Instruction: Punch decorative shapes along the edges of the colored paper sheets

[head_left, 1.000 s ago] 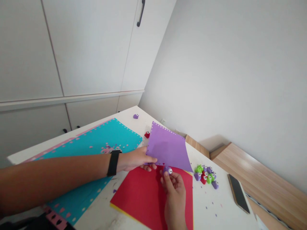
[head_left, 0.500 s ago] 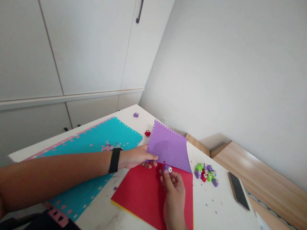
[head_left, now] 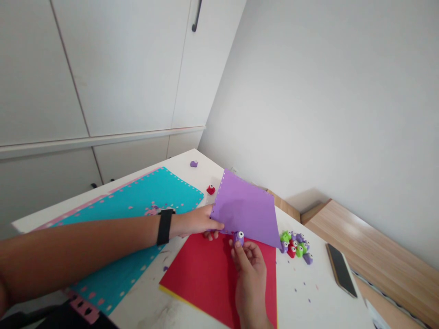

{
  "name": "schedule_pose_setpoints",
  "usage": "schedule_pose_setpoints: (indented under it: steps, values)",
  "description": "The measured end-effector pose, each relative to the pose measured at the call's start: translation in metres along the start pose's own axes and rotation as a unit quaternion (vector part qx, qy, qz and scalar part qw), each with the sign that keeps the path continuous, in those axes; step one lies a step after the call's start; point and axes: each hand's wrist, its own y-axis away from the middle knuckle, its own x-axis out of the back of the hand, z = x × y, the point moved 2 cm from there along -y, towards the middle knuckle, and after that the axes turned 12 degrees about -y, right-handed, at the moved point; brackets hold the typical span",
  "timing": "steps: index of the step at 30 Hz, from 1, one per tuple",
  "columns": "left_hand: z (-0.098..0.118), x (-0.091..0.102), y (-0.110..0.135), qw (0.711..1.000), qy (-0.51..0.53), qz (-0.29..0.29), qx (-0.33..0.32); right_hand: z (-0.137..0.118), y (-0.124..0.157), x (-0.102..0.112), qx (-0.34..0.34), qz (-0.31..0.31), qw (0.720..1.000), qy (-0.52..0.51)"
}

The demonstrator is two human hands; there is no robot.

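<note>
Purple sheet and punch, held in two hands

Head view. Left hand (head_left: 197, 220): grip closed on the near left corner of the purple sheet (head_left: 245, 208), thumb above, fingertips showing below the edge; black band (head_left: 165, 226) at the wrist. Right hand (head_left: 250, 274): grip narrow, holding the purple punch (head_left: 239, 238), its eye upward, between thumb and fingers. Punch located at the near edge of the sheet; whether that edge sits in the slot, cannot tell. Sheet raised and tilted, small holes along its borders.

Beneath: red sheet (head_left: 209, 278), one, a yellow edge (head_left: 185, 297) showing under it.

To the left: blue sheet (head_left: 144, 187), one, holes along its borders, pink edging (head_left: 73, 212) beyond it; confetti (head_left: 152, 210), pink and purple, heaped on top, partly behind the left wrist.

Elsewhere on the white surface (head_left: 298, 315): red punch (head_left: 211, 190), one; far purple punch (head_left: 194, 164), one, near the corner; punch cluster (head_left: 299, 249), green, purple and red, just beside the sheet's right corner; phone (head_left: 341, 269), one, dark side up, at the right edge.
</note>
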Motion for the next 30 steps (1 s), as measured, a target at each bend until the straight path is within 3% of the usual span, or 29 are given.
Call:
schedule_pose_setpoints:
  steps: [11,20,30]
  values:
    - [0.015,-0.004,0.007,0.993,0.091,-0.041,0.067,-0.010,-0.004,-0.002,-0.082,0.002,0.988,-0.129]
    - [0.013,-0.006,0.011,0.999,-0.009,-0.039,0.014,-0.015,-0.007,-0.001,-0.134,-0.008,0.980,-0.148]
    - [0.013,-0.004,0.007,0.997,-0.062,-0.044,-0.029,-0.017,-0.010,0.003,-0.138,-0.029,0.988,-0.059]
